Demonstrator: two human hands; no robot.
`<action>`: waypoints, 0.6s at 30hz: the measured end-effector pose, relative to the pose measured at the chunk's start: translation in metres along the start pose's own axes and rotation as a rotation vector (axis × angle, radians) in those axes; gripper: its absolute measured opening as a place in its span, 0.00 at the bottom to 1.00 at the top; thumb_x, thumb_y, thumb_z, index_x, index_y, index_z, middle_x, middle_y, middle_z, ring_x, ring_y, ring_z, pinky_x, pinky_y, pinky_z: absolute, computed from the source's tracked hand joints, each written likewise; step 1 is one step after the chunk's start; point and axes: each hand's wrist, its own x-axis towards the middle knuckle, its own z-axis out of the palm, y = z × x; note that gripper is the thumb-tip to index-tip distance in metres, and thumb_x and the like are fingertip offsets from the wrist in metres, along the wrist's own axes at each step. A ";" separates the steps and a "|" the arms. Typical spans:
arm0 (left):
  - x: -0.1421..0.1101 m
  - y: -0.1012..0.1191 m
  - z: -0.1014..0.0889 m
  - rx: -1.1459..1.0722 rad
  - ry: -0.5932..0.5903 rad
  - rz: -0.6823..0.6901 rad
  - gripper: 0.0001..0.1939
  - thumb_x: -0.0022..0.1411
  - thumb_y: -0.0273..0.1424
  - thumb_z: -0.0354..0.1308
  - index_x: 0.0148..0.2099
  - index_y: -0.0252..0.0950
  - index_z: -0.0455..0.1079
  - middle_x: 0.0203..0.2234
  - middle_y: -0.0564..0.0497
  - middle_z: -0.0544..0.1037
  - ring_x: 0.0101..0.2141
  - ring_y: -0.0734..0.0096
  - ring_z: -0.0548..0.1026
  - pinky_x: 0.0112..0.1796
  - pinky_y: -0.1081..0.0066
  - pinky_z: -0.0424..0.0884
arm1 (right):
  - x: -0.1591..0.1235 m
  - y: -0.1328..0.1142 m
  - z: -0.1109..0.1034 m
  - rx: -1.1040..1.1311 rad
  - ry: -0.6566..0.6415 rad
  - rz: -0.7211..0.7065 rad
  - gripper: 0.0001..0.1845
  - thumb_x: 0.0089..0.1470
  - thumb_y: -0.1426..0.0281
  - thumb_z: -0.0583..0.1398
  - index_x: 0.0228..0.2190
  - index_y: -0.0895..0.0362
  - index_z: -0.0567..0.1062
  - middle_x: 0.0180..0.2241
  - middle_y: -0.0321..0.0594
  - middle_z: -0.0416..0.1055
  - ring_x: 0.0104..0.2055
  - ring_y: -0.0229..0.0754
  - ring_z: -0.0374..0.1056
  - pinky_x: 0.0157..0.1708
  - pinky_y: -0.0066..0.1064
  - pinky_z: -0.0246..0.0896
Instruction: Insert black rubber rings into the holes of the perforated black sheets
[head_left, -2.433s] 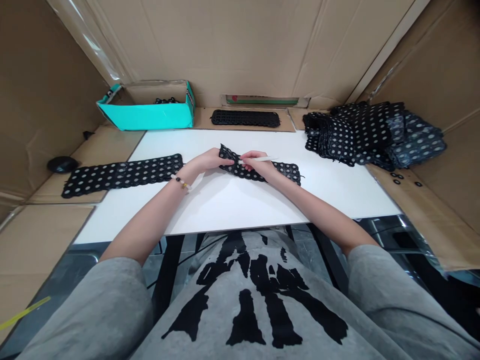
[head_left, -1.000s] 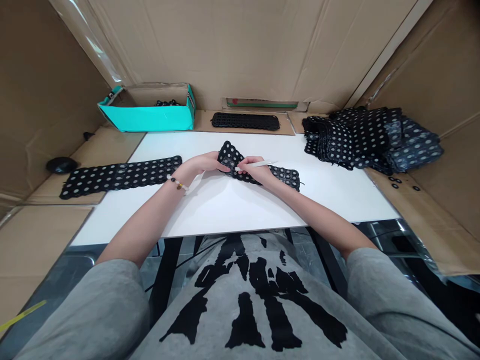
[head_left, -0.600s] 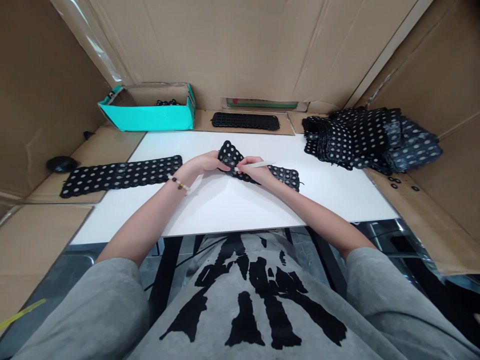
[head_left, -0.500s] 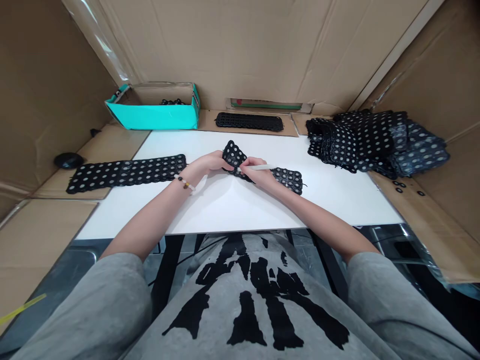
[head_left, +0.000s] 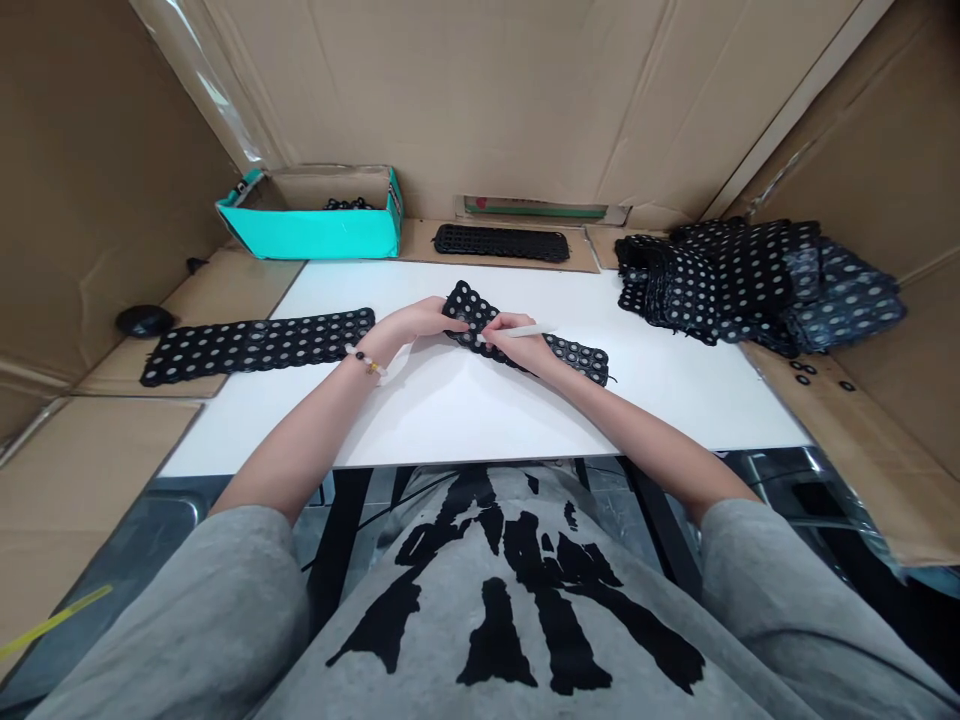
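Observation:
On the white table (head_left: 442, 425), a black strip of joined rings with pale round centres (head_left: 463, 302) lies slanted between my hands. My left hand (head_left: 420, 320) grips its left end, thumb on top and the other fingers partly hidden. In my right hand (head_left: 525, 348) is a slim white pen-like tool (head_left: 531, 329), pinched with its tip down at the strip; the tip itself is too small to make out. The strip's right end (head_left: 581, 358) shows beyond my right hand, a short loose thread at its edge. Left of my left wrist, a longer strip (head_left: 259, 345) lies flat.
At the back left stands a turquoise-fronted box (head_left: 322, 232) with black pieces inside. A black stack of strips (head_left: 501, 242) lies at the back. Folded dotted strips (head_left: 750, 280) are piled right, near loose black rings (head_left: 802, 374). A black round object (head_left: 145, 321) sits far left. Cardboard walls surround the table.
The strip between my hands lies straighter, its left part less twisted. My left fingers have shifted slightly on it. My right hand keeps the white tool at nearly the same spot.

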 end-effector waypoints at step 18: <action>-0.033 0.044 0.006 -0.754 0.095 0.087 0.26 0.70 0.49 0.57 0.65 0.46 0.72 0.14 0.61 0.54 0.19 0.75 0.64 0.27 0.75 0.65 | 0.007 -0.004 -0.005 0.293 0.023 0.136 0.08 0.49 0.73 0.64 0.20 0.56 0.74 0.19 0.34 0.74 0.22 0.33 0.64 0.23 0.24 0.59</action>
